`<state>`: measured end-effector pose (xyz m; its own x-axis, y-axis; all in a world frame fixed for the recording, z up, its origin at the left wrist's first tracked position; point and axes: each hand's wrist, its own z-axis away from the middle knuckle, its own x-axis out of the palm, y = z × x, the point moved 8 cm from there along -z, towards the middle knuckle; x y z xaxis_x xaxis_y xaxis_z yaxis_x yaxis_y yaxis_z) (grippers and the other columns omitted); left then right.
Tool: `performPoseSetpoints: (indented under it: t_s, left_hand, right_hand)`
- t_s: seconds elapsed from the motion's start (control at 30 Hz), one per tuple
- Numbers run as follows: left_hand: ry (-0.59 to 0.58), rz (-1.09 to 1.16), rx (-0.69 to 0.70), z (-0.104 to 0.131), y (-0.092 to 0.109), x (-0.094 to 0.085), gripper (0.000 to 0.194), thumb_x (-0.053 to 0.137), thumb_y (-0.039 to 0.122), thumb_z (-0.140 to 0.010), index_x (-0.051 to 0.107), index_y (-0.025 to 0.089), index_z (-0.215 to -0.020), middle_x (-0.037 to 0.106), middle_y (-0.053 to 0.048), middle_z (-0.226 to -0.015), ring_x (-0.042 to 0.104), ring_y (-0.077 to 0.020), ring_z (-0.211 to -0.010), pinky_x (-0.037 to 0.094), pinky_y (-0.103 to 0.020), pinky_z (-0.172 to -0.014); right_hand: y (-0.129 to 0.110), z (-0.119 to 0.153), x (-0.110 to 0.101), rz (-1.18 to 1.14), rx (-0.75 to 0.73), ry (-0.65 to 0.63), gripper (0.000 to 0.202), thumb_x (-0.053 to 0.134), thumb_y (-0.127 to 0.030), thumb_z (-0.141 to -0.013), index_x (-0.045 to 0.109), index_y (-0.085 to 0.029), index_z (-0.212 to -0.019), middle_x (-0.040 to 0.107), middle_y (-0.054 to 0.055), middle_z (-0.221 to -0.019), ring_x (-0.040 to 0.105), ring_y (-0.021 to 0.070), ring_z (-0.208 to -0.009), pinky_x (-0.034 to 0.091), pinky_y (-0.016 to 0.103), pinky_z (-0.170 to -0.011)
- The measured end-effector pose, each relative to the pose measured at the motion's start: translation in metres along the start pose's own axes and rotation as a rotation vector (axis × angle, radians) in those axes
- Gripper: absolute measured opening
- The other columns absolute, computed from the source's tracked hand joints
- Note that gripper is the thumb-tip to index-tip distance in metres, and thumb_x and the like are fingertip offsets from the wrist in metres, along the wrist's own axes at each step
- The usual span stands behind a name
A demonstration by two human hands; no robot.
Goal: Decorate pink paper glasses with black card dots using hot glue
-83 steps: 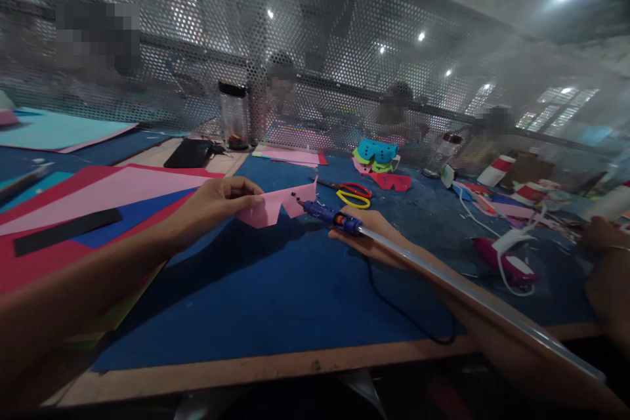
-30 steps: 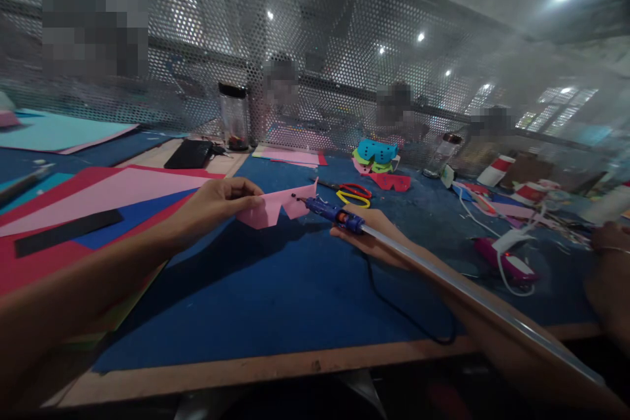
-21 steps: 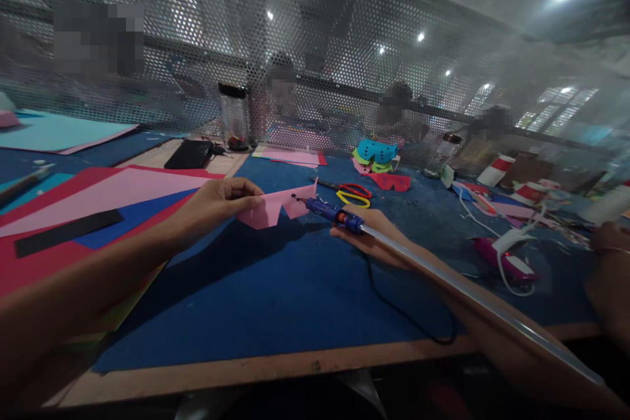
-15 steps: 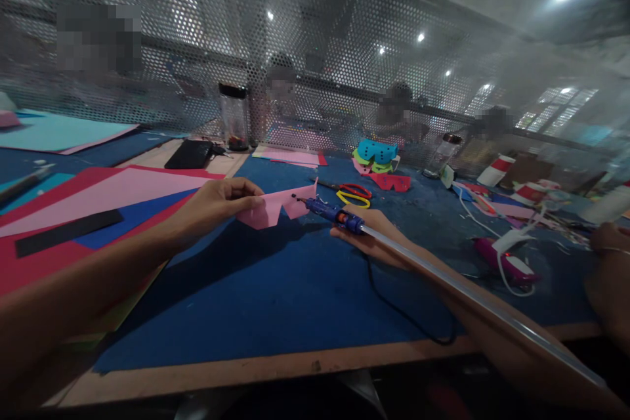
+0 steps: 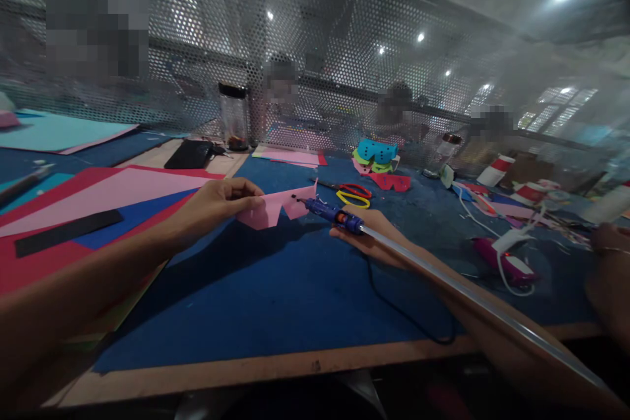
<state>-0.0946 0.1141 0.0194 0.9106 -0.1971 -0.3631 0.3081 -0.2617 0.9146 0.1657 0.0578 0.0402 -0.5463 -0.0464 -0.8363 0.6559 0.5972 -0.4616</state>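
Between thumb and fingers, my left hand (image 5: 224, 202) pinches the left end of a pink paper cutout (image 5: 266, 211), notched along its lower edge and raised above the blue mat. My right hand (image 5: 371, 236) is closed around a blue glue gun (image 5: 337, 216). A long clear glue stick (image 5: 457, 292) runs back out of the gun over my forearm. The gun's nozzle is at the right half of the cutout, by a small dark spot; whether it touches the paper I cannot tell. Scissors (image 5: 358, 195) with red and yellow handles lie behind the gun.
A blue mat (image 5: 236, 308) covers the table. Coloured paper sheets (image 5: 123, 180) and a black strip (image 5: 69, 233) lie left. Behind stand a jar (image 5: 234, 118), cut paper masks (image 5: 377, 152) and a perforated metal screen (image 5: 325, 33). A magenta tool (image 5: 506, 262) with a white cable and another person's hand (image 5: 610, 236) are at right.
Both hands, the pink cutout and the glue gun keep practically the same positions. At the right edge, the other person's hand has shifted very slightly.
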Motion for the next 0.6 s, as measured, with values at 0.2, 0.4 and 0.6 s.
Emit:
performPoseSetpoints:
  t_s: [0.2, 0.4, 0.6]
  left_hand:
    - [0.014, -0.027, 0.008, -0.0011, -0.0011, -0.0019, 0.029, 0.076, 0.045, -0.078, 0.071, 0.02, -0.091, 0.072, -0.003, -0.082, 0.065, -0.016, -0.075, 0.049, -0.025, -0.066]
    - [0.053, -0.037, 0.004, -0.0005, 0.0019, -0.0055, 0.03, 0.076, 0.046, -0.077, 0.071, 0.019, -0.09, 0.071, -0.003, -0.083, 0.064, -0.0164, -0.075, 0.049, -0.025, -0.066]
    - [0.07, -0.032, -0.003, -0.0001, 0.0063, -0.0061, 0.029, 0.077, 0.045, -0.074, 0.071, 0.019, -0.086, 0.07, -0.002, -0.076, 0.061, -0.0145, -0.067, 0.046, -0.025, -0.062]
  right_hand:
    - [-0.0038, 0.0, -0.0022, -0.014, -0.028, 0.008, 0.033, 0.06, -0.051, -0.092, 0.049, -0.021, -0.083, 0.052, -0.003, -0.07, 0.047, 0.0122, -0.062, 0.034, 0.024, -0.057]
    - [-0.0053, 0.0019, -0.0033, -0.047, -0.031, 0.017, 0.03, 0.061, -0.048, -0.093, 0.049, -0.021, -0.083, 0.051, -0.004, -0.071, 0.046, 0.0113, -0.063, 0.034, 0.024, -0.059]
    - [-0.0083, 0.0024, -0.0037, -0.05, -0.034, 0.006, 0.028, 0.061, -0.043, -0.092, 0.049, -0.021, -0.081, 0.051, -0.003, -0.072, 0.048, 0.0116, -0.064, 0.035, 0.025, -0.06]
